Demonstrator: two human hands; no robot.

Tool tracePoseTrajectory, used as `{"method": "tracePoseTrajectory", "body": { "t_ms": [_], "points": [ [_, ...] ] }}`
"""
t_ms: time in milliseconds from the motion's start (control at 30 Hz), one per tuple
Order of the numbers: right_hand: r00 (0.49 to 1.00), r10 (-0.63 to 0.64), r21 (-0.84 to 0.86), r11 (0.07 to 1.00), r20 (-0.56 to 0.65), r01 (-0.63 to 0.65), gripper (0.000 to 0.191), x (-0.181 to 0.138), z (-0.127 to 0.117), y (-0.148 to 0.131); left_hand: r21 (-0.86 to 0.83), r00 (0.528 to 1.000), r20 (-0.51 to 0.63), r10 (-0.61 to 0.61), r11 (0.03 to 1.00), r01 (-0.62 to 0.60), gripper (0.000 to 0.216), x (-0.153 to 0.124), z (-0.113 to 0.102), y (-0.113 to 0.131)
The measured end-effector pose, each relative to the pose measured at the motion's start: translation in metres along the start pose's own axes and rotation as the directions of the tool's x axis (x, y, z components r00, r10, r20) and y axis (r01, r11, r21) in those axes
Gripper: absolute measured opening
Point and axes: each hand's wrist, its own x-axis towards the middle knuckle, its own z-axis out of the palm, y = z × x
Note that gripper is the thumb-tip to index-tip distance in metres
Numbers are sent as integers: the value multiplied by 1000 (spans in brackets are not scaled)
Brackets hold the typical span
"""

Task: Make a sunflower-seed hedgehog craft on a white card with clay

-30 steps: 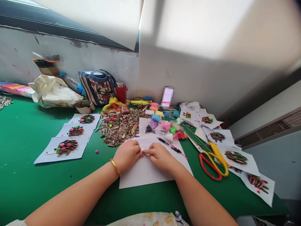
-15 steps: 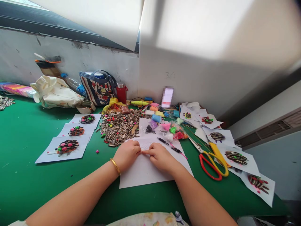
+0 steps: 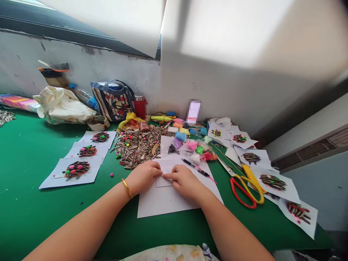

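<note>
My left hand (image 3: 143,176) and my right hand (image 3: 185,182) rest together on a white sheet of paper (image 3: 168,199) on the green table (image 3: 27,203). Between their fingertips lies a small white square piece (image 3: 166,174) with a faint pattern. The left fingers pinch its upper left edge, and the right index finger presses flat on its lower part. A gold bangle (image 3: 126,187) circles my left wrist. A pile of striped sunflower seeds (image 3: 137,146) lies just beyond my left hand. A black pen (image 3: 194,166) lies just beyond my right hand.
Seed pictures on paper lie at the left (image 3: 74,170) and right (image 3: 273,181). Red and yellow scissors (image 3: 246,185) lie right of the sheet. Bags of coloured clay (image 3: 199,150), a red flask (image 3: 140,107), a patterned bag (image 3: 112,101) and a cream bag (image 3: 63,107) line the wall.
My left hand has shifted slightly left and back, baring the small white square under the fingertips. My right hand has stayed put.
</note>
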Motion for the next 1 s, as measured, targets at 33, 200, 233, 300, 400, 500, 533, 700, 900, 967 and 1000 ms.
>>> {"method": "tracePoseTrajectory", "body": {
  "t_ms": [33,200,233,300,400,500,533,700,900,967,1000],
  "points": [
    [1000,-4,-10,1000,-6,4,47,0,1,0,3,1000,9,0,1000,0,26,0,0,0],
    [998,-44,-37,998,-42,42,45,1,4,-1,2,1000,30,-2,1000,2,28,1,0,1],
    [997,-55,-33,998,-46,53,45,1,4,-1,-1,1000,30,-2,1000,2,29,2,0,0],
    [996,-68,-24,997,-50,67,46,2,5,-1,-4,1000,28,-2,1000,2,30,1,0,0],
    [997,-63,-24,998,-49,62,46,2,6,-2,-6,1000,23,2,1000,-1,30,0,0,0],
    [997,-58,-33,998,-52,56,46,2,8,-3,-3,1000,19,5,1000,-4,30,0,0,0],
    [997,-60,-37,998,-54,58,46,3,9,-3,-2,1000,21,5,1000,-5,30,-1,-1,0],
    [996,-67,-22,998,-58,66,46,3,10,-3,-4,1000,30,-3,1000,3,31,1,-2,1],
    [998,-31,56,998,-63,34,46,5,6,-2,-26,999,37,-7,1000,8,34,1,-4,-1],
    [998,-36,43,998,-59,38,46,4,7,-3,-27,999,41,-7,1000,8,34,1,-4,-1],
    [998,-38,31,999,-58,40,46,4,8,-3,-26,999,42,-9,1000,10,34,1,-5,-1]
  ]
}}
